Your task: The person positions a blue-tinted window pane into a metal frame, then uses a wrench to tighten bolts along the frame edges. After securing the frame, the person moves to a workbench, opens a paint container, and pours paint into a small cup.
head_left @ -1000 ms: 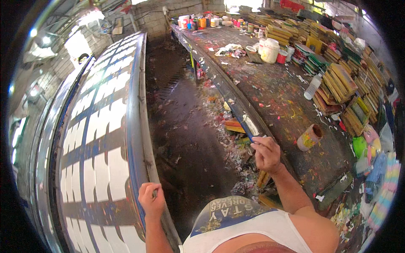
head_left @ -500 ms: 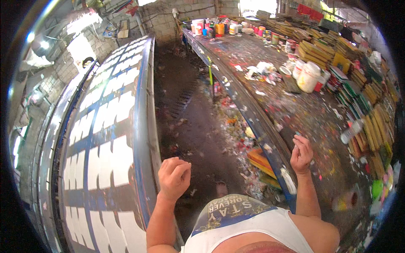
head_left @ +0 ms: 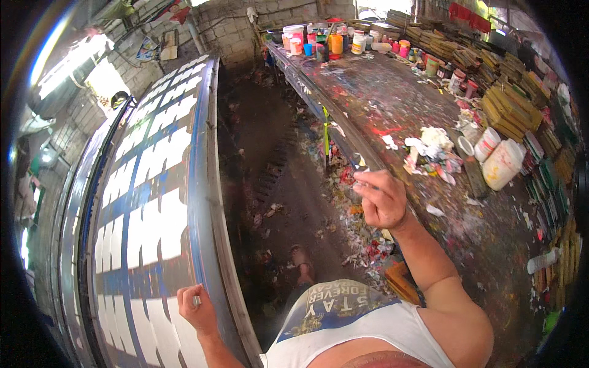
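My left hand is closed, fingers curled, over the right edge of the long printing table at my left. A small pale spot shows at its fingers; I cannot make out whether it is something held. White cut fabric pieces lie in rows on that table, nearest to this hand. My right hand is raised in front of me by the edge of the cluttered table, its thumb and fingers pinched together. A small pale bit shows at the fingertips, too small to name.
A narrow dark aisle runs between the tables, with scraps littered along its right side. On the right table stand paint tubs, white buckets, crumpled rags and stacked wooden frames. My foot is in the aisle.
My view has shifted forward along the aisle. My right hand has swung forward and inward to the left; my left hand has dropped back toward the left table. A foot now shows ahead.
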The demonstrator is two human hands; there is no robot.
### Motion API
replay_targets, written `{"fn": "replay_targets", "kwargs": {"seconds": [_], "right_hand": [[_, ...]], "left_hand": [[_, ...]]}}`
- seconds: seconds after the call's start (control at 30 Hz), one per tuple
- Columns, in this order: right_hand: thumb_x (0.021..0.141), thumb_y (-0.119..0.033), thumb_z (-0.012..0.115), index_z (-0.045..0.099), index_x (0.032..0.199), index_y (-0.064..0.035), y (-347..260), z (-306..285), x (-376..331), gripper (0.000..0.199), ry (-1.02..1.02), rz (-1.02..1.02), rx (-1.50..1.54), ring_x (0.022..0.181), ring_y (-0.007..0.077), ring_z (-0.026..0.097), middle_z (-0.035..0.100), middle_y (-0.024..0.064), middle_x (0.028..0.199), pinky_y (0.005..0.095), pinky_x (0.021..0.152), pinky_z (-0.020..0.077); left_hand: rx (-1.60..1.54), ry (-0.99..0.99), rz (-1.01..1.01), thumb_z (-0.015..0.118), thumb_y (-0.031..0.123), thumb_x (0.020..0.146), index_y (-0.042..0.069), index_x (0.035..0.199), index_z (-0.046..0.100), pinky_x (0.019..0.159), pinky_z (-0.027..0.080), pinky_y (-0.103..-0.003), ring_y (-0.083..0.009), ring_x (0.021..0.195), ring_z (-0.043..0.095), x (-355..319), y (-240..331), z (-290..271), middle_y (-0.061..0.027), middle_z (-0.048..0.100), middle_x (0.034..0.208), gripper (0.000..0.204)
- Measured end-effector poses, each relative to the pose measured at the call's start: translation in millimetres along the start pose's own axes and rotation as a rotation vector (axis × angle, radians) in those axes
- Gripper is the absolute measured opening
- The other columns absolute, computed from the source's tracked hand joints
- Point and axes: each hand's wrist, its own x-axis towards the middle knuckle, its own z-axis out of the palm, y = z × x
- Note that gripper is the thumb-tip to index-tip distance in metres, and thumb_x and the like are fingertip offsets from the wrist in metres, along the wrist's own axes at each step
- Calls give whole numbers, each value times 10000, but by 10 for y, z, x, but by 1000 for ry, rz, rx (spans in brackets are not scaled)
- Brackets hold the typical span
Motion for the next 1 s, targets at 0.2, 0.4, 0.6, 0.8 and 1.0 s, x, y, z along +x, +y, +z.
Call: {"fn": "replay_targets", "kwargs": {"seconds": [0.2,0.4,0.6,0.8,1.0], "right_hand": [[854,96,663,746,1080,-30,2082,1655,931,272,51,-38,-116,867,292,763,752,171,1185,389,725,629],[904,113,636,715,1118,14,4116,2608,1231,249,76,245,-334,1056,356,752,754,209,1185,425,918,612],[932,124,636,736,1140,41,6446,3260,1240,246,169,363,-554,1087,351,753,749,197,1214,422,949,621],[977,121,628,729,1175,40,9250,4125,1556,237,338,467,-616,1083,330,752,740,196,1239,390,930,629],[983,83,641,726,1198,32,11327,5033,2113,237,331,486,-477,1116,331,741,728,190,1257,399,946,624]], "left_hand": [[-194,28,85,798,-109,828,44,933,720,705,559,-375,-277,789,693,2455,-818,2333,-118,696,868,201],[-476,-96,345,829,-114,748,67,894,735,722,579,-402,-319,834,727,4790,-530,4941,-113,731,882,251],[-755,-154,695,821,-112,717,86,954,726,795,629,-433,-298,814,722,6560,-113,7390,-71,737,896,323],[-798,-272,728,842,-96,733,82,946,718,815,638,-444,-291,791,719,8201,284,9777,-61,725,857,304],[-660,-551,705,921,103,800,80,1007,752,995,579,-525,-317,897,728,9652,421,11392,-77,746,916,268]]}}
